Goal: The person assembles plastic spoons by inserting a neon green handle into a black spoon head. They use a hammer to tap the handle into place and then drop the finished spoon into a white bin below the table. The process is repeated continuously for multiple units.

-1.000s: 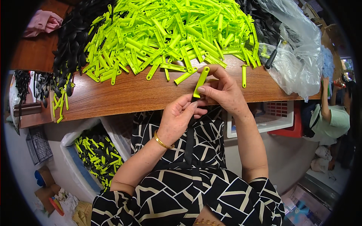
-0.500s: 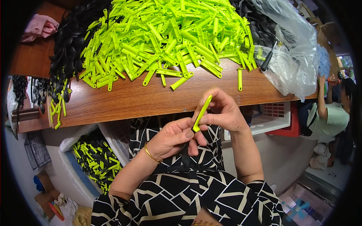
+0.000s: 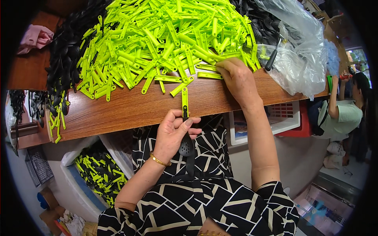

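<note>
On the wooden table (image 3: 130, 110) sits a huge pile of lime-green handles (image 3: 165, 39). Right hand (image 3: 238, 80) rests at its edge, fingers closed on one loose handle (image 3: 210, 75). Left hand (image 3: 171, 133) is clamped round an assembled green-and-black slotted spoon (image 3: 185, 126), just below the table edge.

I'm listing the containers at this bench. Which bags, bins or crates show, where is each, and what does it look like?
Clear plastic bag: table's right end, crumpled, holding black parts.
White bin: under the table, left, full of yellow-green and black pieces.
White tray: under the table, right, beside a red crate.
No labels or screens show.
</note>
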The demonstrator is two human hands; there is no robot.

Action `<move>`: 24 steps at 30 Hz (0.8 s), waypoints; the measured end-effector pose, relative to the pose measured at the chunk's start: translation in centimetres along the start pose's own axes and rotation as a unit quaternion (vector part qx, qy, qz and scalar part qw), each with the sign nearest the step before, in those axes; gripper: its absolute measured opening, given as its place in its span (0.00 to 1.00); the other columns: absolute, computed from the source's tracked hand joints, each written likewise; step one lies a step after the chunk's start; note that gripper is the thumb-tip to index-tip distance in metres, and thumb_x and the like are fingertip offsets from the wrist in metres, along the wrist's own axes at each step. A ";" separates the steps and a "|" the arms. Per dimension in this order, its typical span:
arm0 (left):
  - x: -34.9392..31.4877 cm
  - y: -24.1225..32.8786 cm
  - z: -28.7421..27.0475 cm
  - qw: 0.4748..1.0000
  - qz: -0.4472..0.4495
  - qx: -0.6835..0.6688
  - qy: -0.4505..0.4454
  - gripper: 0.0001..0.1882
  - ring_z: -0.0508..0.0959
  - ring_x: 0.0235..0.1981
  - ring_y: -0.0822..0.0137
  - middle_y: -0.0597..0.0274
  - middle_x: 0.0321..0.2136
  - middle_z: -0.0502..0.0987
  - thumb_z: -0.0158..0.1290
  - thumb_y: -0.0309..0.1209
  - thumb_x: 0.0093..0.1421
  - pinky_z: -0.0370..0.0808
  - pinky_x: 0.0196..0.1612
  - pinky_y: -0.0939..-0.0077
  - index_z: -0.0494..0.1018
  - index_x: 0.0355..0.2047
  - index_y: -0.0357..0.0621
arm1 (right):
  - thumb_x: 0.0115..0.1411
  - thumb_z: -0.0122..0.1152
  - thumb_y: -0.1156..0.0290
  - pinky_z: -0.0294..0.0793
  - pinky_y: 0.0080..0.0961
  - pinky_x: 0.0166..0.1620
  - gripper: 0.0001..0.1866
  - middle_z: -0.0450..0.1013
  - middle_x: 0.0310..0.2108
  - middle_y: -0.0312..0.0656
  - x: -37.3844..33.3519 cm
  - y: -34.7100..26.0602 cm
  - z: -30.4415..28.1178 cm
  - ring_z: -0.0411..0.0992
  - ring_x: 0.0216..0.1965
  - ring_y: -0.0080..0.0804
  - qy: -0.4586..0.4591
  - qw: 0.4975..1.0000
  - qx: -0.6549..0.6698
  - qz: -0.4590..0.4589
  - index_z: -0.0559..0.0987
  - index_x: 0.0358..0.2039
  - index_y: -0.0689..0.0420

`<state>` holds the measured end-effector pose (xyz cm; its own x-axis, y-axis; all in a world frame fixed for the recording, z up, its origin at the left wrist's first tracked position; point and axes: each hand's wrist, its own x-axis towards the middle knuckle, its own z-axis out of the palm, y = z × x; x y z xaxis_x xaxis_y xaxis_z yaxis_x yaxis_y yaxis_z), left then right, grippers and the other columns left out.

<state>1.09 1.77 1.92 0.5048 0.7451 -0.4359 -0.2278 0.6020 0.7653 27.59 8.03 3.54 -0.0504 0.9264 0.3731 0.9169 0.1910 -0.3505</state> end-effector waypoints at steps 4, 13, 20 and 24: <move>0.1 -0.1 0.1 0.999 -0.007 -0.010 -0.034 0.20 0.85 0.42 0.60 0.47 0.48 0.80 0.51 0.34 0.71 0.82 0.43 0.73 0.66 0.59 0.39 | 0.59 0.57 0.77 0.76 0.41 0.43 0.08 0.77 0.35 0.50 1.1 -0.4 0.3 0.77 0.39 0.49 -0.030 0.998 -0.063 -0.009 0.80 0.39 0.59; 0.6 -0.6 0.0 0.998 0.003 -0.045 -0.041 0.18 0.83 0.45 0.61 0.48 0.48 0.80 0.50 0.31 0.72 0.81 0.47 0.71 0.68 0.58 0.36 | 0.58 0.60 0.77 0.76 0.41 0.44 0.09 0.77 0.35 0.47 0.1 -1.6 -0.1 0.77 0.41 0.47 0.042 0.998 -0.012 -0.052 0.80 0.40 0.58; 0.5 -0.4 0.4 0.999 0.011 -0.024 -0.031 0.18 0.83 0.46 0.61 0.48 0.47 0.80 0.50 0.30 0.71 0.81 0.48 0.71 0.68 0.57 0.35 | 0.55 0.69 0.68 0.78 0.36 0.39 0.13 0.77 0.31 0.42 2.7 -0.5 0.9 0.77 0.34 0.42 -0.031 0.990 -0.118 -0.072 0.81 0.41 0.57; 0.5 -0.4 0.4 0.999 0.023 -0.033 -0.030 0.18 0.82 0.49 0.61 0.49 0.48 0.80 0.49 0.31 0.72 0.79 0.52 0.68 0.67 0.59 0.35 | 0.62 0.67 0.70 0.77 0.23 0.36 0.20 0.79 0.34 0.40 2.0 -2.9 -2.7 0.77 0.30 0.27 -0.106 0.953 0.241 0.147 0.77 0.54 0.59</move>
<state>1.79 1.78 1.63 0.5417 0.7550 -0.3696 -0.3047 0.5861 0.7507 25.86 8.41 7.62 0.0552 0.9979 0.0325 0.6182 -0.0086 -0.7860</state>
